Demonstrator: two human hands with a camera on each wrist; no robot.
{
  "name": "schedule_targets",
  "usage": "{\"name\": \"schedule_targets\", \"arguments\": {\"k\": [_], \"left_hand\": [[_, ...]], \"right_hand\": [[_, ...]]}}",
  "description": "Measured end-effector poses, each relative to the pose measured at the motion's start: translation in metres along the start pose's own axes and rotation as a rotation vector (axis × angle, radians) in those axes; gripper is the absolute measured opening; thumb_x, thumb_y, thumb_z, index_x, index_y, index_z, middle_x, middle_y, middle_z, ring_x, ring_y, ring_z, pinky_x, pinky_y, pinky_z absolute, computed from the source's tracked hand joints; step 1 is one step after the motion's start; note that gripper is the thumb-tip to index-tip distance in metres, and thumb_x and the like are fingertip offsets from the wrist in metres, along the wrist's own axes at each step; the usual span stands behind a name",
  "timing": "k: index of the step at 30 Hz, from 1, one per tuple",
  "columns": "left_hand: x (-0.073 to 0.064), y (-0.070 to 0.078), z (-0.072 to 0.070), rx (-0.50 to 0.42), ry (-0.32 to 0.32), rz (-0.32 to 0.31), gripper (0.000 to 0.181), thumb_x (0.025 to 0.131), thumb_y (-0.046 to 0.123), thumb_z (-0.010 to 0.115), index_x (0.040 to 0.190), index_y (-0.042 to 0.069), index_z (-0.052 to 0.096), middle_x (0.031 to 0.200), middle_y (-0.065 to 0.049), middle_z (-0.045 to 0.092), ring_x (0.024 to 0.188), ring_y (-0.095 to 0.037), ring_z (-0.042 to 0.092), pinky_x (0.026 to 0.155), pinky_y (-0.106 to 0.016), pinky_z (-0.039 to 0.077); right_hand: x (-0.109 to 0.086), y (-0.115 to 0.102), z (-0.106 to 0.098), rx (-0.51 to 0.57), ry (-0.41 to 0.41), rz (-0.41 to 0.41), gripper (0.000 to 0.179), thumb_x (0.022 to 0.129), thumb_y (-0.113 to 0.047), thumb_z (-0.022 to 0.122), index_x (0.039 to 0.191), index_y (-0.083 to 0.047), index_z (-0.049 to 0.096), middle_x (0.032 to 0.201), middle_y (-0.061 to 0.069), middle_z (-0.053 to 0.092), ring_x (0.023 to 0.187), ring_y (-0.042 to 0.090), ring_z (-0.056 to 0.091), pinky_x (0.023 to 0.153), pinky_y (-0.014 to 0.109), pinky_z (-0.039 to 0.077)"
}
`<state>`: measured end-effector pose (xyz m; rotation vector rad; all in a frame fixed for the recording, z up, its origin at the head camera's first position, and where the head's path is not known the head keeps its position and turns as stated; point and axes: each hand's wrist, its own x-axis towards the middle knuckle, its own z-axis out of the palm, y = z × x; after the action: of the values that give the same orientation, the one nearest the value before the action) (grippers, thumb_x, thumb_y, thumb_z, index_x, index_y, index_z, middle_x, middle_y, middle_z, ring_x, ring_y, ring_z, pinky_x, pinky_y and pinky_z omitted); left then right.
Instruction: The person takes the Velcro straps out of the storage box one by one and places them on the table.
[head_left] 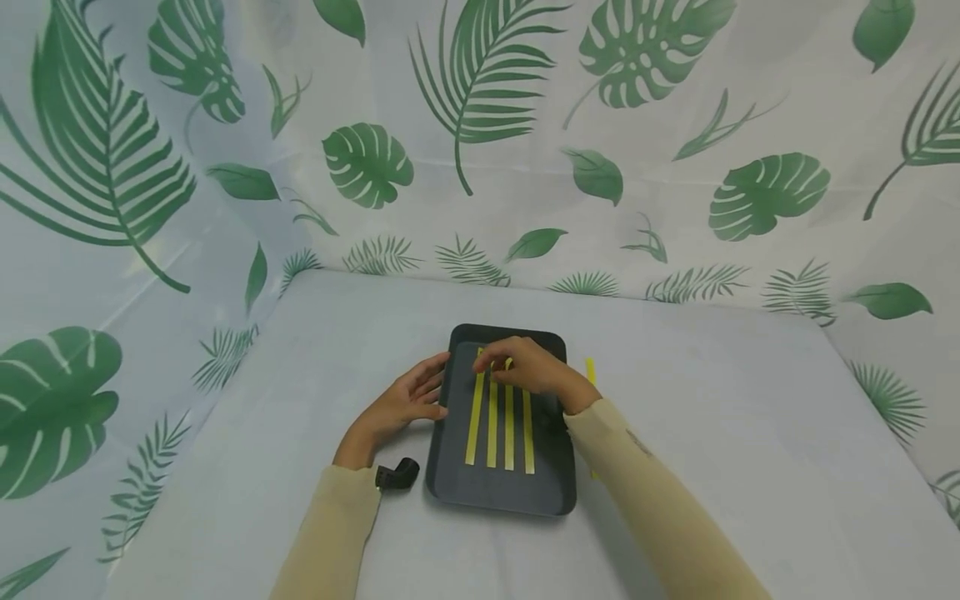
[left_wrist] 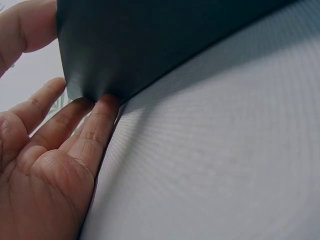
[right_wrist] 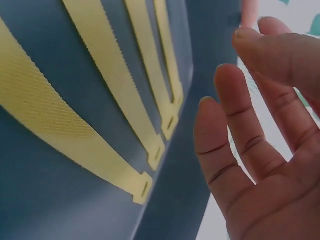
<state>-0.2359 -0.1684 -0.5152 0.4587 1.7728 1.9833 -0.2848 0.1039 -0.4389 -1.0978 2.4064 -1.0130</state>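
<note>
A dark grey tray lies on the white cloth, with several yellow straps side by side on its floor. In the right wrist view, each strap has a fabric-like texture and a slotted tab at one end. My left hand rests against the tray's left side; in the left wrist view, the fingertips of this hand touch the outer wall. Above the far half of the tray is my right hand, fingers loosely bent and nothing between them. It hides parts of the straps in the head view.
Another yellow strip lies on the cloth right of the tray, partly covered by my right forearm. A small black device sits at my left wrist. Behind the white surface hangs a leaf-patterned backdrop.
</note>
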Motion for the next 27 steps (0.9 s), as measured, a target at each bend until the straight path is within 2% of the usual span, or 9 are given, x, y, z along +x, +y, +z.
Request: {"name": "schedule_targets", "arguments": {"k": [7,11,16,27], "left_hand": [[0.0,-0.002,-0.002,-0.017,-0.01,0.008,0.098,0.091,-0.01,0.071,0.172,0.002,0.019,0.178,-0.019,0.02,0.165,-0.036,0.021,0.13,-0.039,0.032],[0.0,-0.002,-0.002,-0.015,-0.005,0.006,0.098,0.09,-0.011,0.072,0.172,0.002,0.02,0.178,-0.019,0.02,0.165,-0.036,0.022,0.128,-0.036,0.035],[-0.001,0.0,-0.001,-0.012,0.001,0.004,0.098,0.09,-0.011,0.071,0.173,0.003,0.02,0.178,-0.019,0.021,0.164,-0.036,0.023,0.129,-0.039,0.034],[0.0,-0.001,-0.004,-0.019,-0.007,0.016,0.098,0.091,-0.012,0.073,0.172,0.002,0.021,0.178,-0.019,0.021,0.164,-0.035,0.023,0.128,-0.036,0.034]], "right_hand": [[0.015,0.01,0.006,-0.01,-0.045,0.009,0.025,0.098,0.013,0.066,0.118,0.001,0.078,0.118,0.013,0.078,0.104,0.028,0.072,0.097,0.045,0.062],[0.021,0.012,0.008,-0.024,-0.07,0.016,0.025,0.098,0.013,0.066,0.114,0.0,0.08,0.116,0.011,0.079,0.103,0.025,0.073,0.093,0.042,0.063],[0.028,0.01,0.008,-0.055,-0.103,0.025,0.024,0.096,0.014,0.067,0.11,-0.001,0.081,0.112,0.01,0.079,0.103,0.026,0.074,0.088,0.039,0.063],[0.041,0.014,0.017,-0.105,-0.143,0.051,0.029,0.089,0.021,0.067,0.097,-0.005,0.079,0.096,0.004,0.077,0.083,0.013,0.069,0.076,0.03,0.06]]}}
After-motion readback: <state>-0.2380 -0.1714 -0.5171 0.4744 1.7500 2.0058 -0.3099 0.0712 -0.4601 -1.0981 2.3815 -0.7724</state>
